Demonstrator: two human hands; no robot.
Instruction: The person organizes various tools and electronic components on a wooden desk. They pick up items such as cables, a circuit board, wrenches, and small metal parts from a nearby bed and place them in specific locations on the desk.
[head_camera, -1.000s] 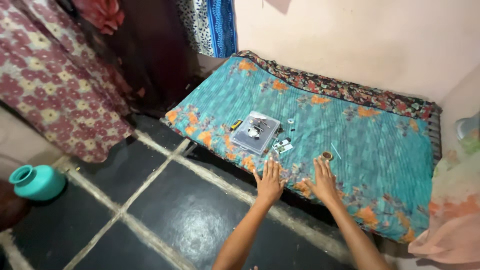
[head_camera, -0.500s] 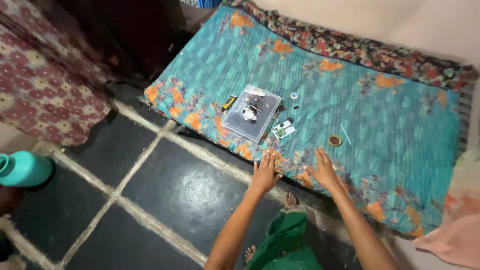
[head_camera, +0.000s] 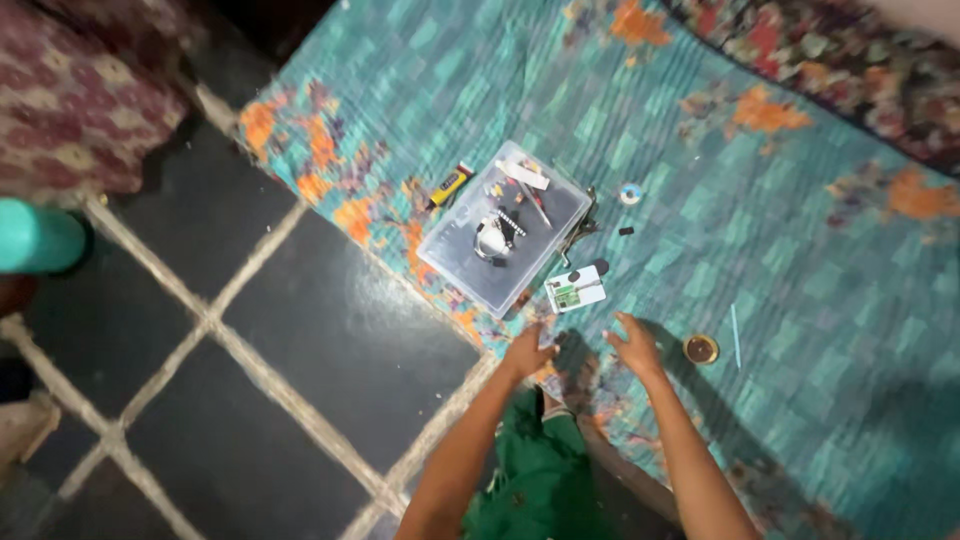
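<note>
- Head view: left hand (head_camera: 527, 352) and right hand (head_camera: 636, 347), fingers loosely spread and empty, rest on the quilted bed (head_camera: 800, 260).
- Clear plastic box (head_camera: 505, 228) and small circuit board (head_camera: 575, 291) lie just beyond.

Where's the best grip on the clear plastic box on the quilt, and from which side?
Probably the near short end of the clear plastic box, which points toward the left hand and right hand. It lies flat on the teal quilt with the near corner free; the yellow tool lies off its far-left side and the small circuit board beside its right.
</note>
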